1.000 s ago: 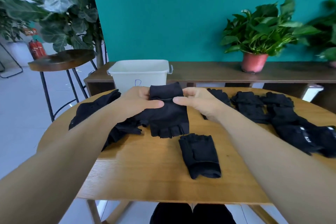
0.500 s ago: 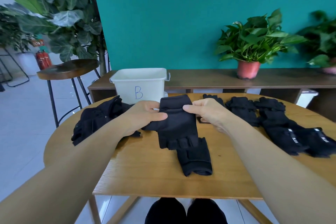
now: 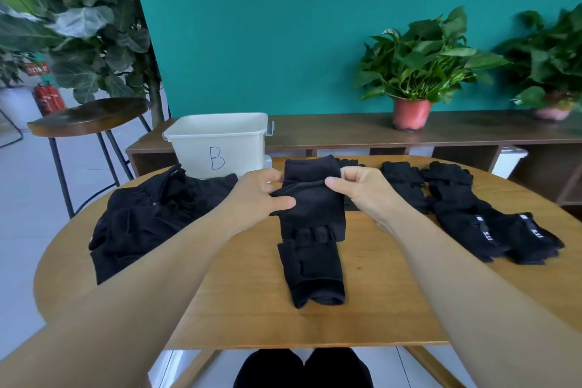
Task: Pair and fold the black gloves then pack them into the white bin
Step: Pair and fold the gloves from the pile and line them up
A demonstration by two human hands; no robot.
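Both hands pinch the same black glove [image 3: 311,201] by its side edges just below the cuff: the left hand [image 3: 256,198] has thumb and fingers closed on the left edge, and the right hand [image 3: 362,192] nips the right edge between thumb and forefinger. The glove is at the middle of the table [image 3: 387,299], cuff toward 12 o'clock and short finger ends toward 6. There it overlaps the finger end of its mate [image 3: 315,277], which lies flat; whether the two actually touch cannot be told.

The fabric looks thin, light and limp, so it will probably sag and crease wherever it is unsupported. Two-sided holds near the cuff, as here, should keep it square. Nothing suggests it is slippery or fragile.

A heap of loose gloves [image 3: 151,220] sits at 9 o'clock and a row of laid-out gloves [image 3: 466,214] at 3 o'clock. The white bin [image 3: 217,138], marked B, stands at 11 o'clock by the far rim.
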